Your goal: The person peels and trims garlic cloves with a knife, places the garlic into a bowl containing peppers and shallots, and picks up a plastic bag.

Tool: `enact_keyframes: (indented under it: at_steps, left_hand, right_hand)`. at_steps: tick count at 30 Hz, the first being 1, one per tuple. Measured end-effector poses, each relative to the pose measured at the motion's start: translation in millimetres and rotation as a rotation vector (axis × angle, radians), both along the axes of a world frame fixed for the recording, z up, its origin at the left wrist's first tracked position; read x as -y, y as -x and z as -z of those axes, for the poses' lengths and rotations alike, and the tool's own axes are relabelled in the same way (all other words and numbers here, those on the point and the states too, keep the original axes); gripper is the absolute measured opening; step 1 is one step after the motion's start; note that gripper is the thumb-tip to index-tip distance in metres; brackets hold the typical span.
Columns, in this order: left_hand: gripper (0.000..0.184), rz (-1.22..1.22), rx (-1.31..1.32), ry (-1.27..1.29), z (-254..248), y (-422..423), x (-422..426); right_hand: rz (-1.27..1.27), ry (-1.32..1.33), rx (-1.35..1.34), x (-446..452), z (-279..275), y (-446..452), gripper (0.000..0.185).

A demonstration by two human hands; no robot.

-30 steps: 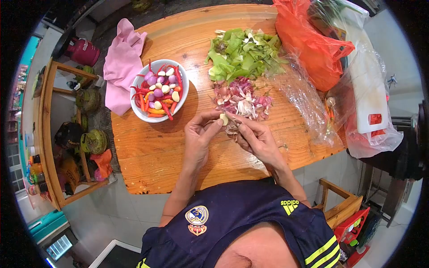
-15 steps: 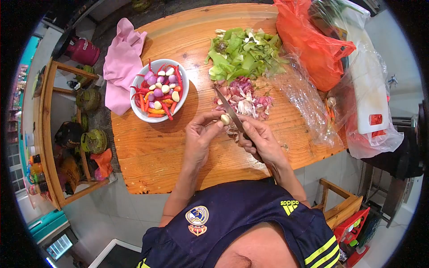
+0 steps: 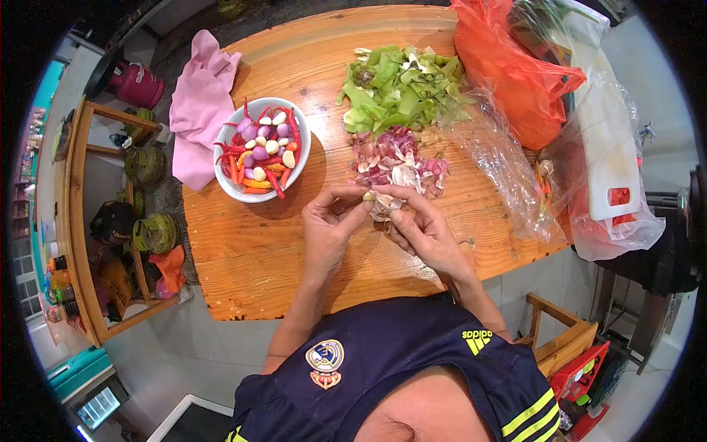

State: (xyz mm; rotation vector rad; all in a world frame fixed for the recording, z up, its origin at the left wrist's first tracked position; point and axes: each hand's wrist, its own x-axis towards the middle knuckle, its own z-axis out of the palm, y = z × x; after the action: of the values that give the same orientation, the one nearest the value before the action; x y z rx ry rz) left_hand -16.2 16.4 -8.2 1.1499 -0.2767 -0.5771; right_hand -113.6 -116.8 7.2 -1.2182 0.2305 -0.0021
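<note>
A pale garlic clove (image 3: 368, 197) is pinched between the thumb and fingertips of my left hand (image 3: 328, 225), above the table. My right hand (image 3: 427, 232) is close beside it, its index finger stretched toward the clove and its thumb bent in. The other fingers of the right hand curl under, so what they hold is hidden; no knife blade shows. Just beyond my hands lies a heap of garlic and shallot skins (image 3: 401, 158). To the left stands a white bowl (image 3: 230, 186) of red and orange chillies, peeled shallots and garlic cloves.
Green peelings (image 3: 398, 85) lie at the back of the wooden table (image 3: 250, 258). A pink cloth (image 3: 200, 118) is beside the bowl. On the right are clear plastic wrap (image 3: 508, 169), a red plastic bag (image 3: 515, 88) and a white cutting board (image 3: 615, 147) in a clear bag.
The knife that was in my right hand half a second ago no longer shows. My right index finger has come over to the clove. My left hand has barely shifted.
</note>
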Motion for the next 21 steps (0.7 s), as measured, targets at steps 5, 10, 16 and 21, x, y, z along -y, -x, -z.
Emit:
enact_keyframes:
  at_steps: [5, 10, 16, 21]
  left_hand:
    - [0.017, -0.008, 0.069, -0.030, 0.8, -0.5, -1.3]
    - [0.017, -0.001, 0.012, -0.060, -9.3, 0.9, 1.9]
    - [0.019, -0.011, -0.040, -0.034, -6.7, -0.4, -0.2]
    - [0.019, 0.073, -0.285, 0.031, -5.2, -2.9, -3.2]
  right_hand:
    - [0.065, -0.009, -0.041, -4.4, -4.6, -1.2, 0.034]
    - [0.153, -0.064, -0.039, -4.2, 2.7, 0.2, 0.033]
    - [0.179, -0.064, -0.068, 2.4, -3.8, 1.0, 0.033]
    - [0.107, -0.037, -0.064, 7.8, -1.6, 1.4, 0.030]
